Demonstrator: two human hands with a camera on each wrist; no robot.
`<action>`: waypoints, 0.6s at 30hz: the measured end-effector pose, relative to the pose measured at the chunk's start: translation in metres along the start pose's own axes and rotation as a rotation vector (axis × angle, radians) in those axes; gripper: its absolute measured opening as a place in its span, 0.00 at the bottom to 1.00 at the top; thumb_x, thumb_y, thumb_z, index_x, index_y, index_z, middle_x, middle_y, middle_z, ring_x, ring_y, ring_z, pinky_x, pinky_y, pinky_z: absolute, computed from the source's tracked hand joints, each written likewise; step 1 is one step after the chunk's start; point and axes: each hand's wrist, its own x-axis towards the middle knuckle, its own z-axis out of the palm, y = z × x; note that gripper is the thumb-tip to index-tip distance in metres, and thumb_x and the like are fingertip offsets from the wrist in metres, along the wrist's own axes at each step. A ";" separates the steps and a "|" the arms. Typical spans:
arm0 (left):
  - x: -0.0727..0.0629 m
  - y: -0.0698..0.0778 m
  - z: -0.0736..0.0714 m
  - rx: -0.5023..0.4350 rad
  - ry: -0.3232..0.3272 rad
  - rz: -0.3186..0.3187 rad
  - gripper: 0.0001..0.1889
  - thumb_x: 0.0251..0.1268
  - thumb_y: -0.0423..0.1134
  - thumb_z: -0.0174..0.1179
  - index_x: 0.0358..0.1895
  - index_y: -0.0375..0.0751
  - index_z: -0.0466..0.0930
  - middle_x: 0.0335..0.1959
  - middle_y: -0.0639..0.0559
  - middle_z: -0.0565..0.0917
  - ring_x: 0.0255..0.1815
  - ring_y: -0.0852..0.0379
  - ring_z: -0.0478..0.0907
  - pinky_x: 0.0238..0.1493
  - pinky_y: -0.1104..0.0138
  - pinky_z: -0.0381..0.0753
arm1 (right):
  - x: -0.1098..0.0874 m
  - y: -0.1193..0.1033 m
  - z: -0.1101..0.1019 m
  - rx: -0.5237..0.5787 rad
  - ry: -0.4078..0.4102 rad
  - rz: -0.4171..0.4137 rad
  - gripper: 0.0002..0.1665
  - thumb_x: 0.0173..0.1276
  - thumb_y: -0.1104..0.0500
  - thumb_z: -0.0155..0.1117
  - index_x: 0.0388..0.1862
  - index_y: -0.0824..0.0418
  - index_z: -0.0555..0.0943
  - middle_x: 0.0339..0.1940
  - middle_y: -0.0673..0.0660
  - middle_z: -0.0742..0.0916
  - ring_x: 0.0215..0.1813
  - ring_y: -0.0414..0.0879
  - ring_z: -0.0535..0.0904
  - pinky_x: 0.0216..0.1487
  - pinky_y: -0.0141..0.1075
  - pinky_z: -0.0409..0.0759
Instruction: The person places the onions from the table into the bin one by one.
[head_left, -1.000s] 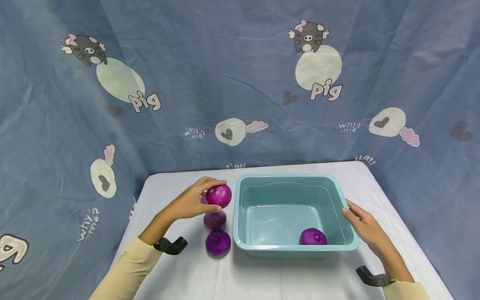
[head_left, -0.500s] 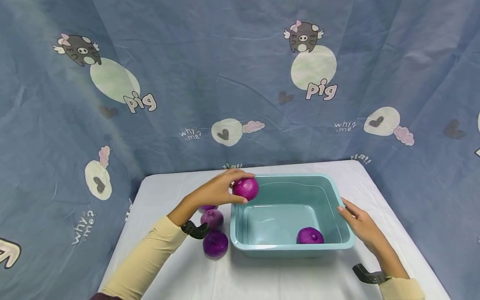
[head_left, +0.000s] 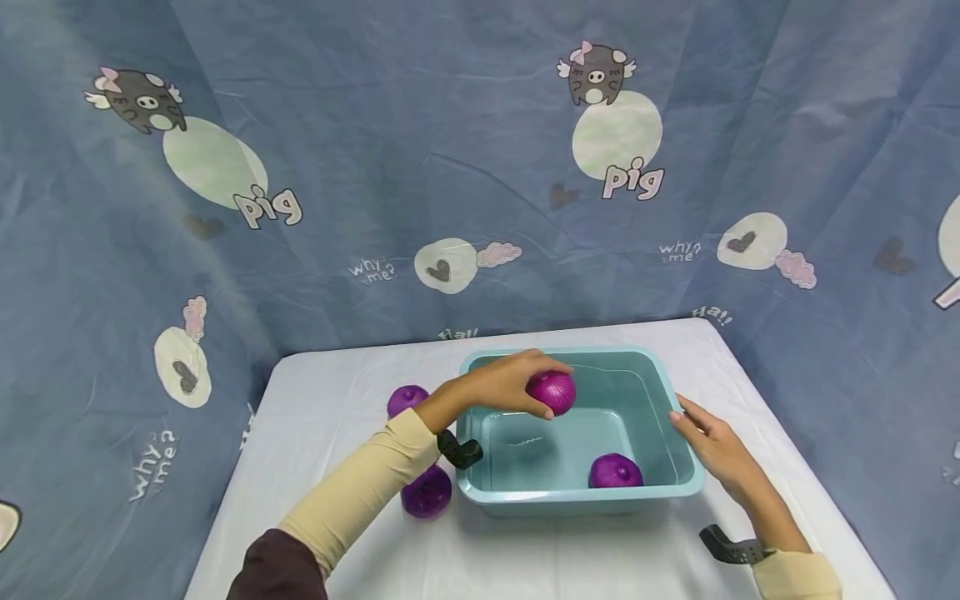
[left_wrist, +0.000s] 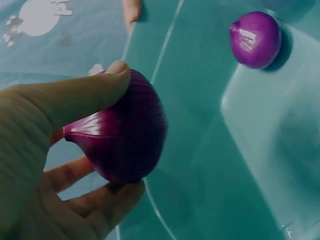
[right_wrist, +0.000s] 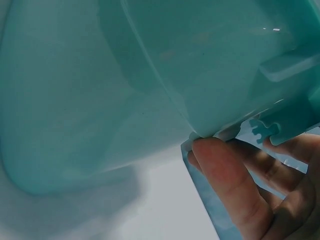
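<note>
In the head view, the left hand [head_left: 513, 382] extends from the lower left to just right of the frame's centre and holds a purple onion [head_left: 553, 392] over the opening of a pale teal basin [head_left: 555, 497]. The left wrist view shows the grip in detail: the thumb lies across the upper side of the onion, the fingertips support it from below, and its pointed end faces the left edge of the frame. The right hand [head_left: 712, 446], at the right of the head view, pinches the basin's right-hand rim; in the right wrist view its thumb presses the rim at lower right, with the other fingers beyond it.

A second onion [head_left: 616, 471] rests inside the basin, at the lower right of its floor in the head view and at the upper right of the left wrist view. Left of the basin, an upper onion [head_left: 407, 400] and a lower onion [head_left: 427, 492] lie on the white tabletop [head_left: 322, 400], both partly covered by the left arm and its cream sleeve [head_left: 360, 492]. A black strap [head_left: 459, 452] shows at the left wrist, and a matching band [head_left: 731, 547] at the right. A blue printed curtain [head_left: 480, 167] fills the upper frame.
</note>
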 end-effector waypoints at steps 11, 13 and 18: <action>0.043 0.006 0.019 0.074 -0.048 0.040 0.36 0.58 0.47 0.73 0.71 0.53 0.71 0.65 0.50 0.74 0.60 0.56 0.75 0.53 0.69 0.80 | -0.002 -0.001 -0.002 -0.003 0.001 0.006 0.37 0.80 0.44 0.48 0.79 0.63 0.59 0.72 0.72 0.72 0.68 0.71 0.72 0.62 0.64 0.74; 0.050 0.007 0.023 0.087 -0.060 0.054 0.36 0.58 0.47 0.73 0.71 0.52 0.70 0.65 0.51 0.75 0.60 0.56 0.75 0.53 0.70 0.80 | -0.002 -0.001 -0.002 -0.004 0.006 0.010 0.37 0.80 0.44 0.48 0.79 0.62 0.59 0.71 0.72 0.72 0.68 0.71 0.72 0.62 0.64 0.74; 0.063 0.008 0.034 0.116 -0.079 0.045 0.37 0.58 0.46 0.73 0.71 0.49 0.70 0.63 0.49 0.75 0.59 0.55 0.75 0.52 0.71 0.80 | 0.000 0.001 0.002 0.004 0.001 0.011 0.37 0.80 0.44 0.48 0.79 0.63 0.59 0.72 0.72 0.72 0.69 0.71 0.72 0.63 0.64 0.74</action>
